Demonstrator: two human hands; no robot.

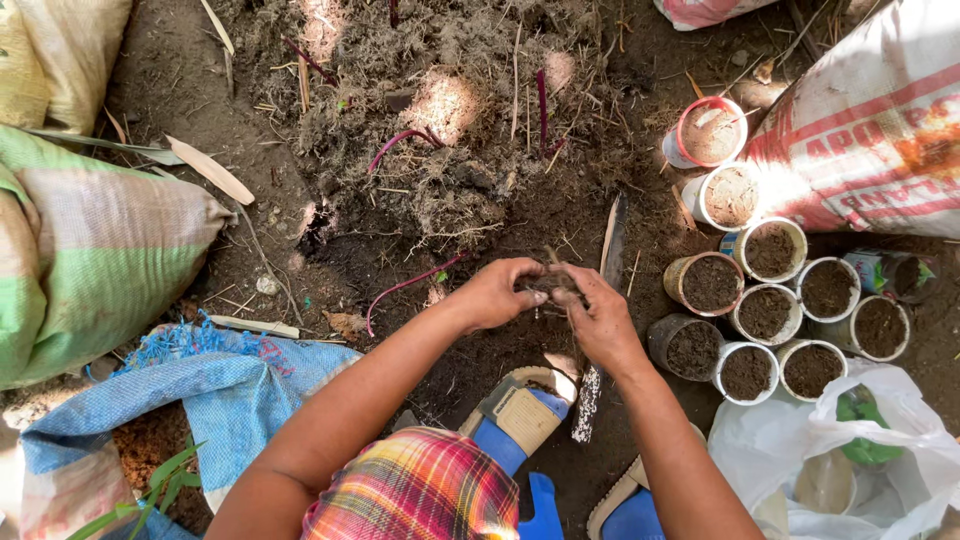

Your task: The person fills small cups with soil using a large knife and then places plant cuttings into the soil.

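My left hand (497, 293) and my right hand (600, 318) meet over the dark ground, both closed on one clump of soil and roots (548, 283) held between them. Just beyond them lies a heap of dry soil, roots and reddish stems (440, 130). A long knife (603, 310) lies on the ground beneath my right hand, blade pointing away. To the right stands a cluster of several small cups filled with soil (765, 312).
A green and white sack (90, 250) lies at the left, a blue woven sack (215, 385) below it. A white and red sack (880, 130) sits at the upper right. A white plastic bag (830, 450) is at the lower right. My blue sandals (520, 425) are near the bottom.
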